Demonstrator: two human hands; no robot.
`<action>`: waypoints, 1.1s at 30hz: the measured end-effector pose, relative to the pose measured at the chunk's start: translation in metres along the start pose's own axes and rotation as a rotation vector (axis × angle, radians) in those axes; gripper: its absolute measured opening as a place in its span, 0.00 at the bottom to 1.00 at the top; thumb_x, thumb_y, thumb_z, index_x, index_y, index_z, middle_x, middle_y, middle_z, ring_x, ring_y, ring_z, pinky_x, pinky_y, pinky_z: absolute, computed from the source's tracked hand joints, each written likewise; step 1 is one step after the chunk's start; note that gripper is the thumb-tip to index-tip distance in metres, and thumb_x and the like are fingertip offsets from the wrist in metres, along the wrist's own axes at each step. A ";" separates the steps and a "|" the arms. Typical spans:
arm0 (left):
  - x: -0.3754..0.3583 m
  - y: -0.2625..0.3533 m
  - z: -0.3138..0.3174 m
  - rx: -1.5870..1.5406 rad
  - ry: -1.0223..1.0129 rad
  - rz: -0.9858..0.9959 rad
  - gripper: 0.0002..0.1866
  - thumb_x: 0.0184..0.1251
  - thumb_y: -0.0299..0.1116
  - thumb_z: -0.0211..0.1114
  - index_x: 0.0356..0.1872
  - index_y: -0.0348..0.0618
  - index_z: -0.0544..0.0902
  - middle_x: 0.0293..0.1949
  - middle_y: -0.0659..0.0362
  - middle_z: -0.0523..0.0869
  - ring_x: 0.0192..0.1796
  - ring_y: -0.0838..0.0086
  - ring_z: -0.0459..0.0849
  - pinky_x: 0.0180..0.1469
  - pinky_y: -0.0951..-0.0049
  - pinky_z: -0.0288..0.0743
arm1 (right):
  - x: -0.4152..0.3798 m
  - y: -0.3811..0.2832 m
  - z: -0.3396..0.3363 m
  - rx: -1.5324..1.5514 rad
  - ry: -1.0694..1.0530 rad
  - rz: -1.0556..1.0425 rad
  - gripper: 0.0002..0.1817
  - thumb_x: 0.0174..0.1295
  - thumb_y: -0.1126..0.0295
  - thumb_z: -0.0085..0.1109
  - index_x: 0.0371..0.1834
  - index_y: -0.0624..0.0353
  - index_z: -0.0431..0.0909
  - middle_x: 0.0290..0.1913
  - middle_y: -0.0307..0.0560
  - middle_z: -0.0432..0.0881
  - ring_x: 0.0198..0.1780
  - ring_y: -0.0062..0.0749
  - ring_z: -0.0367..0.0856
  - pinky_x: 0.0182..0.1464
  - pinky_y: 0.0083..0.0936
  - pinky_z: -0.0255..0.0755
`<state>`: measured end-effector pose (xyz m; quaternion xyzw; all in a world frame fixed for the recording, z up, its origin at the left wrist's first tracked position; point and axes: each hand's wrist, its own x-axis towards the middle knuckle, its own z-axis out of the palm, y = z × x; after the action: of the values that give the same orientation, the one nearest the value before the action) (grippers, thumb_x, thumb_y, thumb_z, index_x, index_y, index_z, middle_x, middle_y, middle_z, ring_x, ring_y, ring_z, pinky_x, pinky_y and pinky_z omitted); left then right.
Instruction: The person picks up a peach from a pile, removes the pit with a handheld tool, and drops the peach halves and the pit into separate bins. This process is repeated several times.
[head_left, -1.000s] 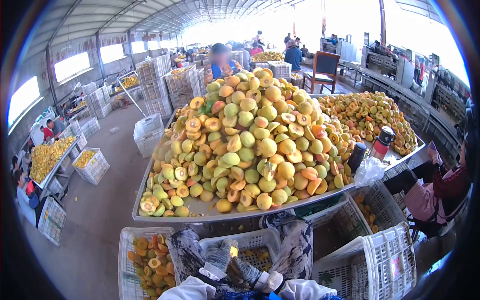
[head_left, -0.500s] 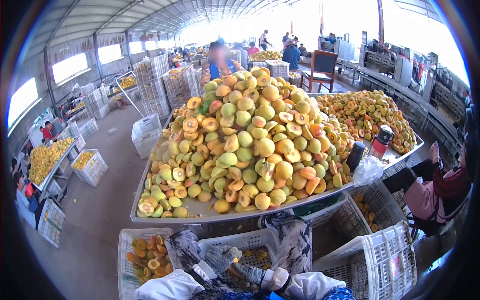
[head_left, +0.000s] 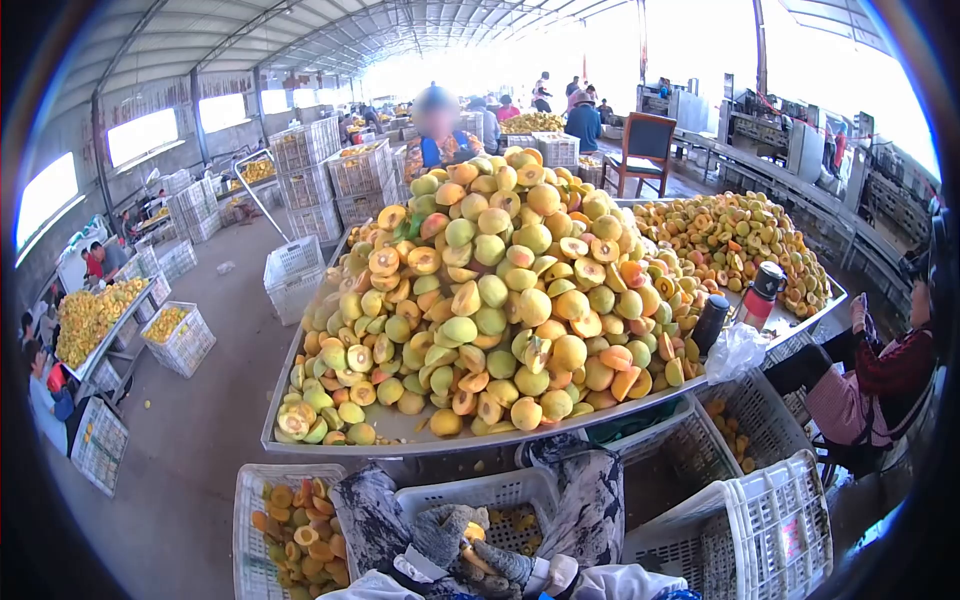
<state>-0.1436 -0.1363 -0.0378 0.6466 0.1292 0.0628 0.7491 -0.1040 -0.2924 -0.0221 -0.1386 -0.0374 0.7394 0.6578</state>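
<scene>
My left hand (head_left: 440,532), in a grey glove, is closed round a small orange-yellow fruit piece (head_left: 473,532) low in the centre of the view. Against it, my right hand (head_left: 505,563), also gloved, is closed on something I cannot make out; its fingers are partly hidden. Both hands are over the near side of a white crate (head_left: 535,485) between my knees, with some fruit pieces inside. Beyond them a large heap of halved yellow-green and orange fruit (head_left: 490,290) lies on a metal-edged table (head_left: 380,446).
A crate of fruit halves (head_left: 295,472) stands at the left, a tilted white crate (head_left: 785,530) at the right. A red flask (head_left: 757,300), dark bottle (head_left: 711,322) and plastic bag (head_left: 735,352) are on the table's right. A person (head_left: 885,370) sits far right; another stands behind the heap.
My hands have come closer together, and the orange-yellow piece shows more between them. The view has shifted slightly. The person behind the heap has moved, and the person at right has raised a hand slightly.
</scene>
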 end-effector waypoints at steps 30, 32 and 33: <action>-0.008 0.018 -0.010 -0.748 0.298 -0.339 0.23 0.56 0.52 0.50 0.32 0.38 0.76 0.23 0.52 0.79 0.20 0.64 0.77 0.23 0.70 0.74 | 0.035 0.029 -0.016 -0.273 0.083 -0.210 0.27 0.57 0.42 0.41 0.42 0.56 0.69 0.18 0.39 0.69 0.08 0.21 0.60 0.10 0.18 0.54; -0.002 0.021 -0.023 -1.115 0.636 -0.261 0.20 0.52 0.51 0.53 0.26 0.42 0.74 0.18 0.54 0.76 0.19 0.65 0.76 0.22 0.70 0.72 | 0.036 0.026 0.004 -0.332 0.123 -0.491 0.28 0.56 0.41 0.41 0.40 0.57 0.68 0.17 0.39 0.69 0.08 0.22 0.59 0.09 0.18 0.53; -0.011 0.023 -0.036 -1.089 0.623 -0.192 0.18 0.51 0.49 0.53 0.25 0.42 0.73 0.17 0.55 0.75 0.20 0.66 0.76 0.20 0.71 0.71 | 0.031 0.018 0.011 -0.340 0.145 -0.499 0.28 0.55 0.40 0.41 0.36 0.57 0.69 0.16 0.39 0.68 0.08 0.22 0.59 0.09 0.18 0.52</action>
<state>-0.1623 -0.1011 -0.0186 0.1096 0.3482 0.2375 0.9002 -0.1267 -0.2624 -0.0208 -0.2858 -0.1464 0.5263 0.7873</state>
